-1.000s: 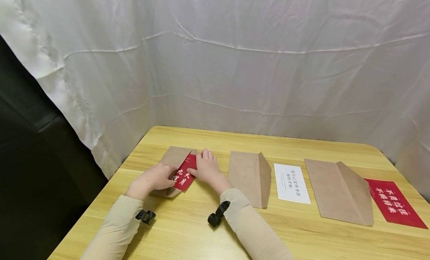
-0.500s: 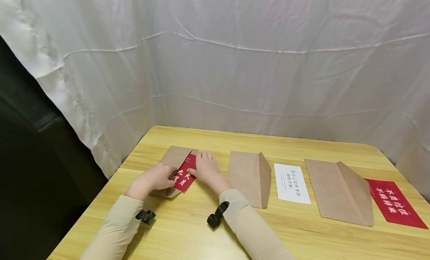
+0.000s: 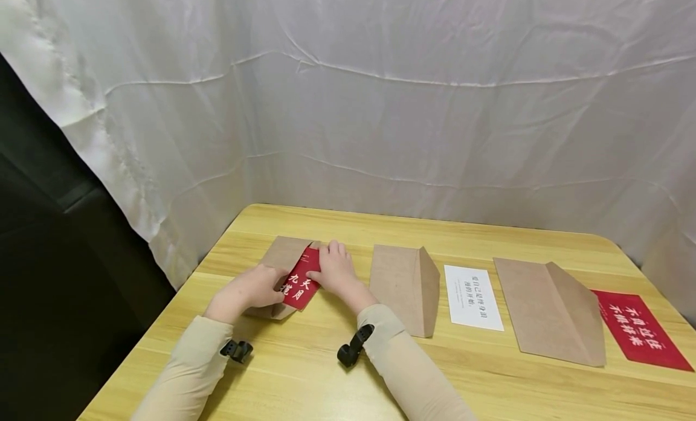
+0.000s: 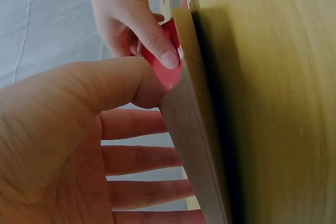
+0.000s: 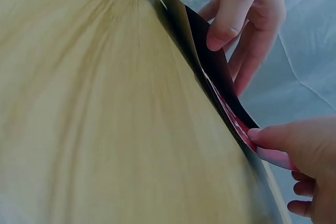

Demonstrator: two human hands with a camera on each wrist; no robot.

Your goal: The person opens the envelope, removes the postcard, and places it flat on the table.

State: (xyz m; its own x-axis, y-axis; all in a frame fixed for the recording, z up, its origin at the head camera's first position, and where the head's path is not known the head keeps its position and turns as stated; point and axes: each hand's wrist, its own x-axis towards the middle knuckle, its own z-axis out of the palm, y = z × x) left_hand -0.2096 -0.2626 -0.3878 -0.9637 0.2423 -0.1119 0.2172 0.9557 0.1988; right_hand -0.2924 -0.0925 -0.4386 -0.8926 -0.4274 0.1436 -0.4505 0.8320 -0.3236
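My left hand (image 3: 247, 291) pinches the mouth edge of a brown paper envelope (image 3: 280, 252) at the table's left. In the right wrist view its thumb is at the inner side of the opening, its other fingers on the outside. A red card (image 3: 304, 282) with white Chinese characters sits partly inside that envelope, its right part showing. My right hand (image 3: 337, 270) holds the card's outer edge; in the right wrist view the thumb (image 5: 257, 136) presses on one face, with fingers curled behind. How deep the card lies in the envelope is hidden.
Right of my hands lie a second brown envelope (image 3: 397, 288), a white printed card (image 3: 473, 297), a third envelope (image 3: 535, 306) and another red card (image 3: 633, 330) partly under its flap. The wooden table (image 3: 283, 379) meets a white curtain (image 3: 408, 125) behind.
Over the last half second my right hand and the red card shift very slightly to the right. My left hand and the envelope stay nearly still.
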